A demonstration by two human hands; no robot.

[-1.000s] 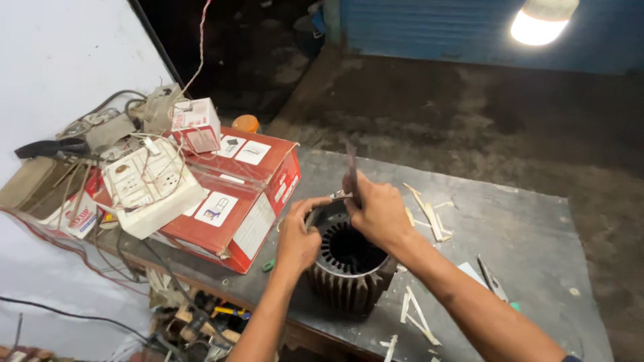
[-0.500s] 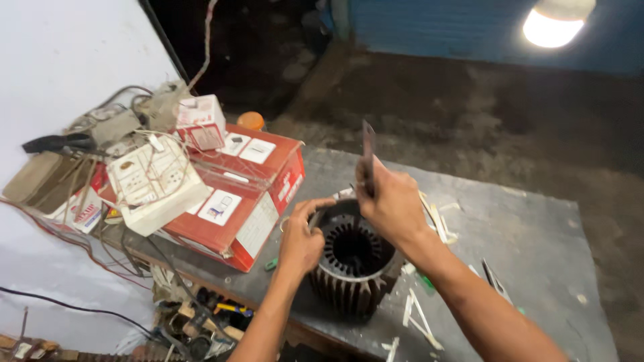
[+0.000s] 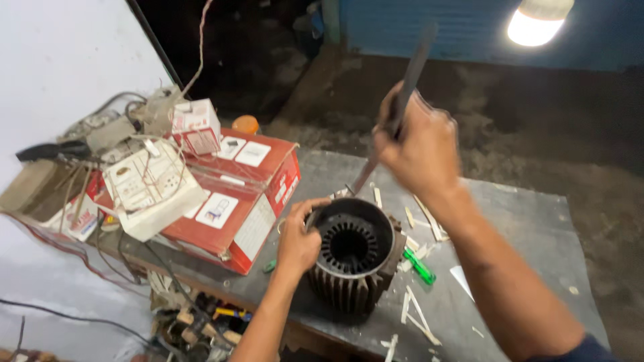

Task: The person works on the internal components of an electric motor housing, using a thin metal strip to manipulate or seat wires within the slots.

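My left hand (image 3: 300, 241) holds the rim of the round ribbed motor shell (image 3: 353, 255) on the table (image 3: 516, 221). My right hand (image 3: 419, 144) is up above it, closed around a long thin dark tool (image 3: 402, 100). A small green thing (image 3: 418, 265) lies just beside the shell, under my right arm.

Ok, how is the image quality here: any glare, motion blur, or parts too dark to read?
Head view: the bare bulb at top right blows out into glare; the right hand and the flat dark tool it grips are smeared by motion; the left hand on the stator core is sharper; the floor behind the table is murky.
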